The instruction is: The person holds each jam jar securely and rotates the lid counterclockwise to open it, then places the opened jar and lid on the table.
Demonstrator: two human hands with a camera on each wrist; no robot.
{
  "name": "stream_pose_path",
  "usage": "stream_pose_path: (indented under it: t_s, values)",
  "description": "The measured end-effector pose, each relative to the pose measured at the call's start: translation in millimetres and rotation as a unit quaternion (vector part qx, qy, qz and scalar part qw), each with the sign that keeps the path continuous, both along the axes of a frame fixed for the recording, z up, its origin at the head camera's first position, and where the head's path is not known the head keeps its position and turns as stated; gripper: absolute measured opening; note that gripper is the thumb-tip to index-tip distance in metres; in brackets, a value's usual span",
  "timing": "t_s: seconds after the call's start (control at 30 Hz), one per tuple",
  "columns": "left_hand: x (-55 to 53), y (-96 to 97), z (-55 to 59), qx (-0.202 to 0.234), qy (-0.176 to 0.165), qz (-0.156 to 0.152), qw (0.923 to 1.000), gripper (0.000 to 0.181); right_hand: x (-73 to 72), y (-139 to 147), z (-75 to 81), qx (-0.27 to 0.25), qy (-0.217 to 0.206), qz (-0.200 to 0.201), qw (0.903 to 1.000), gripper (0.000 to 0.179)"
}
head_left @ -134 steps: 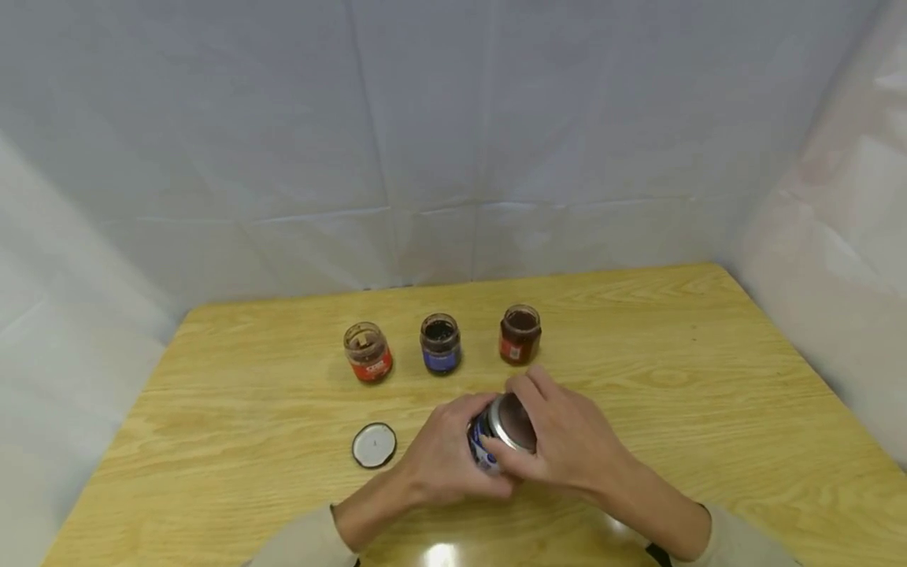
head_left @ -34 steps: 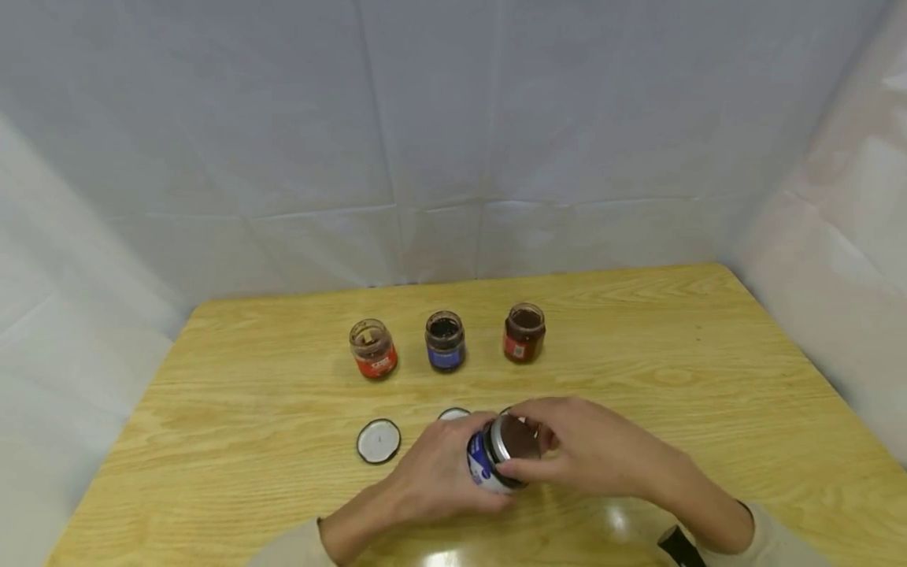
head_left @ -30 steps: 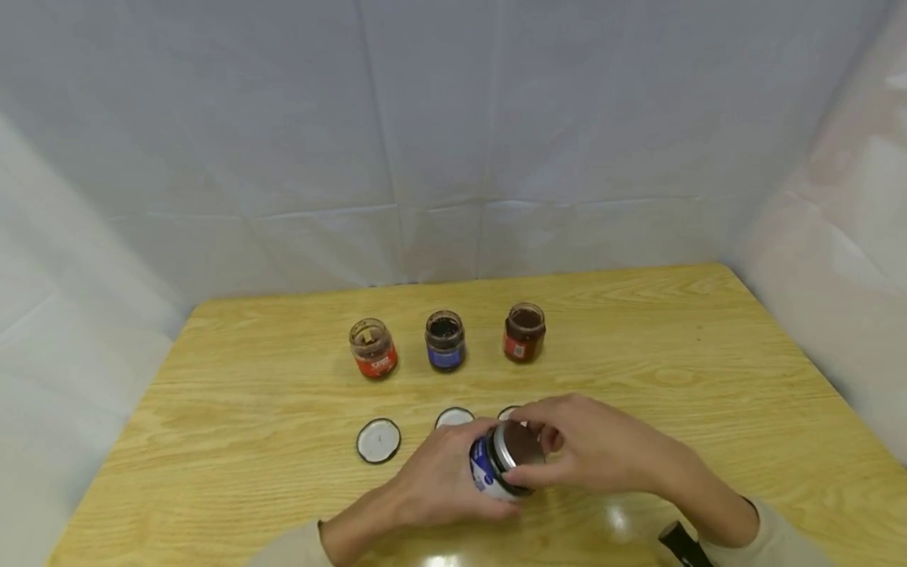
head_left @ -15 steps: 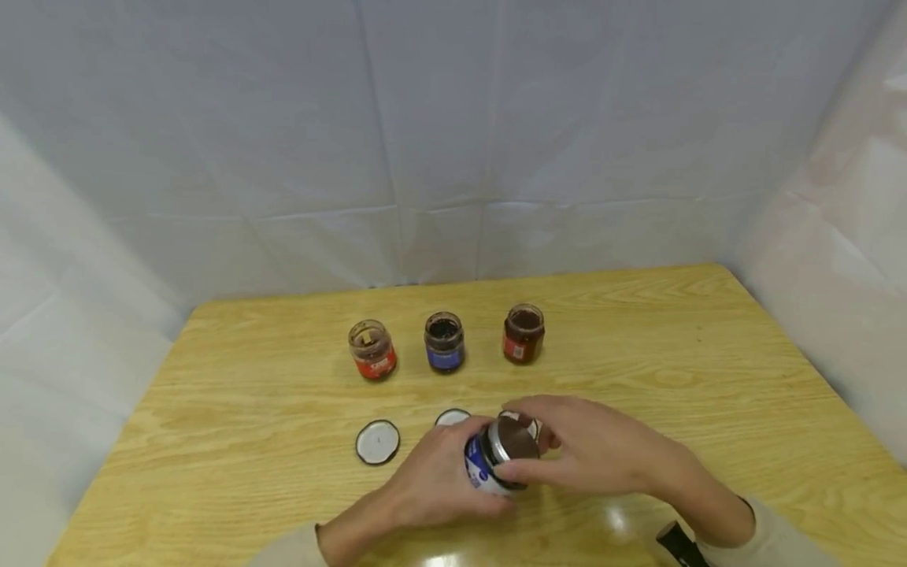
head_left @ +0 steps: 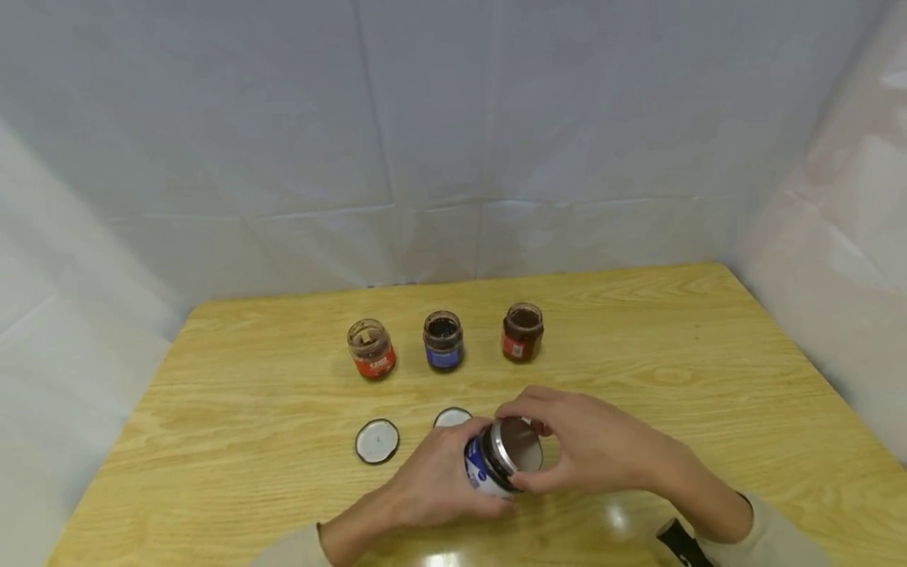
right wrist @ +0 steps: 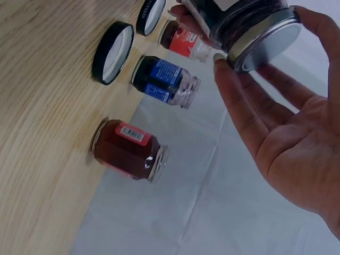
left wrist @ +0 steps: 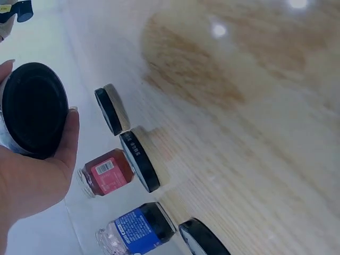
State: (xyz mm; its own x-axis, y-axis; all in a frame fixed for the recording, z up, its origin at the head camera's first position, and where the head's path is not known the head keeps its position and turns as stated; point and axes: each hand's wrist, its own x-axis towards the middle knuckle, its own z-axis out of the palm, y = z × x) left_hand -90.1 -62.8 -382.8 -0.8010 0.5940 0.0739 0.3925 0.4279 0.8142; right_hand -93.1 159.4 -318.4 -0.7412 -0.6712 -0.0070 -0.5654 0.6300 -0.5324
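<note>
My left hand (head_left: 442,476) grips a tilted glass jar (head_left: 482,468) with a blue and white label, above the table. In the left wrist view, the dark round base of the jar (left wrist: 34,109) faces the camera. My right hand (head_left: 591,441) pinches the silver-rimmed lid (head_left: 520,445) at the jar's mouth, thumb on the near side and fingers on the far side. From the right wrist, the lid (right wrist: 268,40) shows against the jar's dark neck, fingertips at its rim.
Behind the hands stand three lidless jars: red-labelled (head_left: 372,350), blue-labelled (head_left: 444,341) and dark red (head_left: 523,333). Upturned lids (head_left: 377,441) lie on the wooden table (head_left: 248,417) before them; a third lid (left wrist: 108,111) shows in the left wrist view. White sheeting (head_left: 439,142) hangs behind.
Since the earliest frame, my right hand has shifted back off the lid's top to its edge. In the last half second its grip has moved round the rim; the jar stays about in place.
</note>
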Motion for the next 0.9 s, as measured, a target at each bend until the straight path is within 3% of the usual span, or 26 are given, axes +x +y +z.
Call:
stream_pose_path:
  t_s: [0.13, 0.23, 0.5, 0.67, 0.9]
  values:
    - [-1.5, 0.6, 0.5, 0.012, -0.018, 0.002, 0.9998, 0.069, -1.1, 10.8, 1.3, -0.030, -0.004, 0.016, 0.9994, 0.052]
    - [-3.2, 1.2, 0.7, 0.011, -0.025, 0.013, 0.9995, 0.072, -1.2, 20.1, 2.1, -0.045, -0.003, 0.001, 0.9990, 0.055]
    - [-9.7, 5.0, -2.2, 0.000, 0.013, 0.046, 0.9989, 0.075, 1.9, 47.7, -0.7, -0.060, -0.009, -0.073, 0.9954, 0.061]
    - [-15.0, 10.4, -2.4, 0.005, 0.034, 0.052, 0.9981, 0.075, 3.2, 62.8, -4.0, -0.071, -0.006, -0.099, 0.9925, 0.059]
    - [-23.9, 27.0, -3.1, -0.028, 0.046, 0.078, 0.9955, 0.077, 5.3, 79.8, -8.2, -0.075, 0.001, -0.127, 0.9891, 0.057]
